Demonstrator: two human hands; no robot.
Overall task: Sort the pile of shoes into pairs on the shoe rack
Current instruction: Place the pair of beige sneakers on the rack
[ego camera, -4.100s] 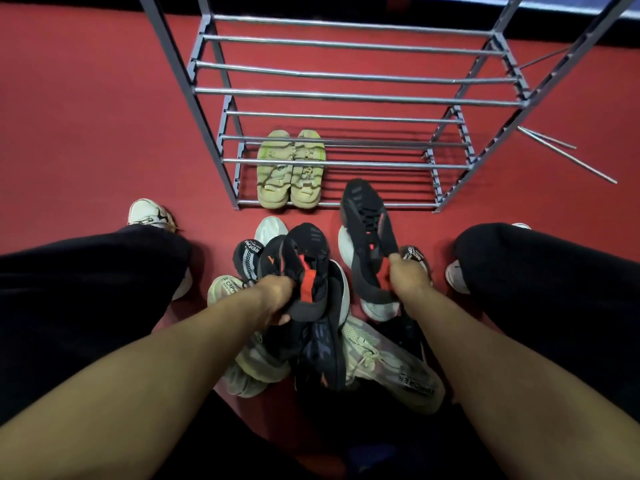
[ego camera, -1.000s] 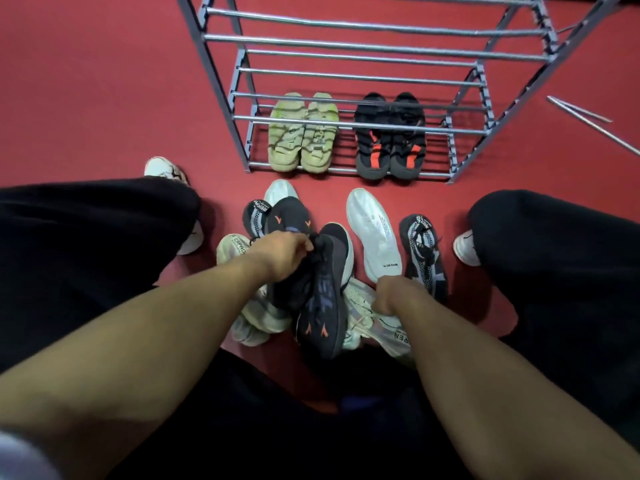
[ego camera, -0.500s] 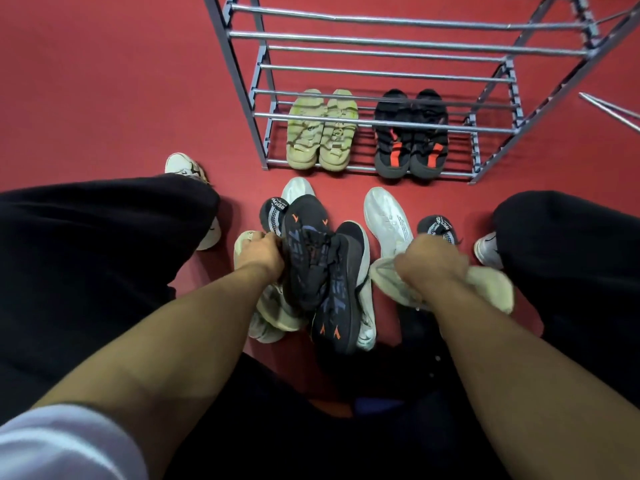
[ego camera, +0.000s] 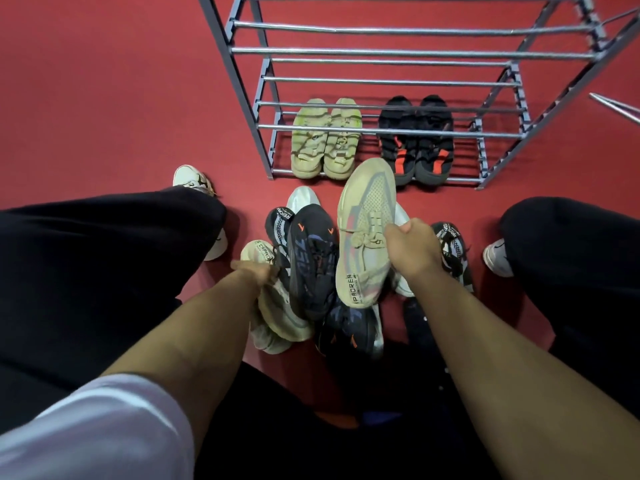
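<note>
My right hand [ego camera: 410, 249] grips a beige sneaker [ego camera: 365, 233] by its side and holds it above the pile, toe toward the grey metal shoe rack [ego camera: 381, 50]. My left hand [ego camera: 258, 271] is closed on a second beige sneaker [ego camera: 280, 313] low in the pile. Between them lie a dark sneaker with orange marks [ego camera: 311, 261] and another one [ego camera: 349, 332] under it. A black-and-white patterned shoe [ego camera: 453, 251] lies right of my hand, its match [ego camera: 278, 225] on the left. On the bottom shelf stand a pale green pair [ego camera: 325, 140] and a black-and-orange pair [ego camera: 417, 143].
My knees in black trousers [ego camera: 104, 258] frame the pile on both sides, with my own white shoes [ego camera: 190, 178] beside them. A loose metal rod [ego camera: 616, 107] lies on the red floor right of the rack. The upper shelves hold nothing.
My right hand has lifted the beige sneaker out of the pile and turned it toe-forward toward the rack. My left hand has shifted down from the dark sneaker onto the other beige sneaker.
</note>
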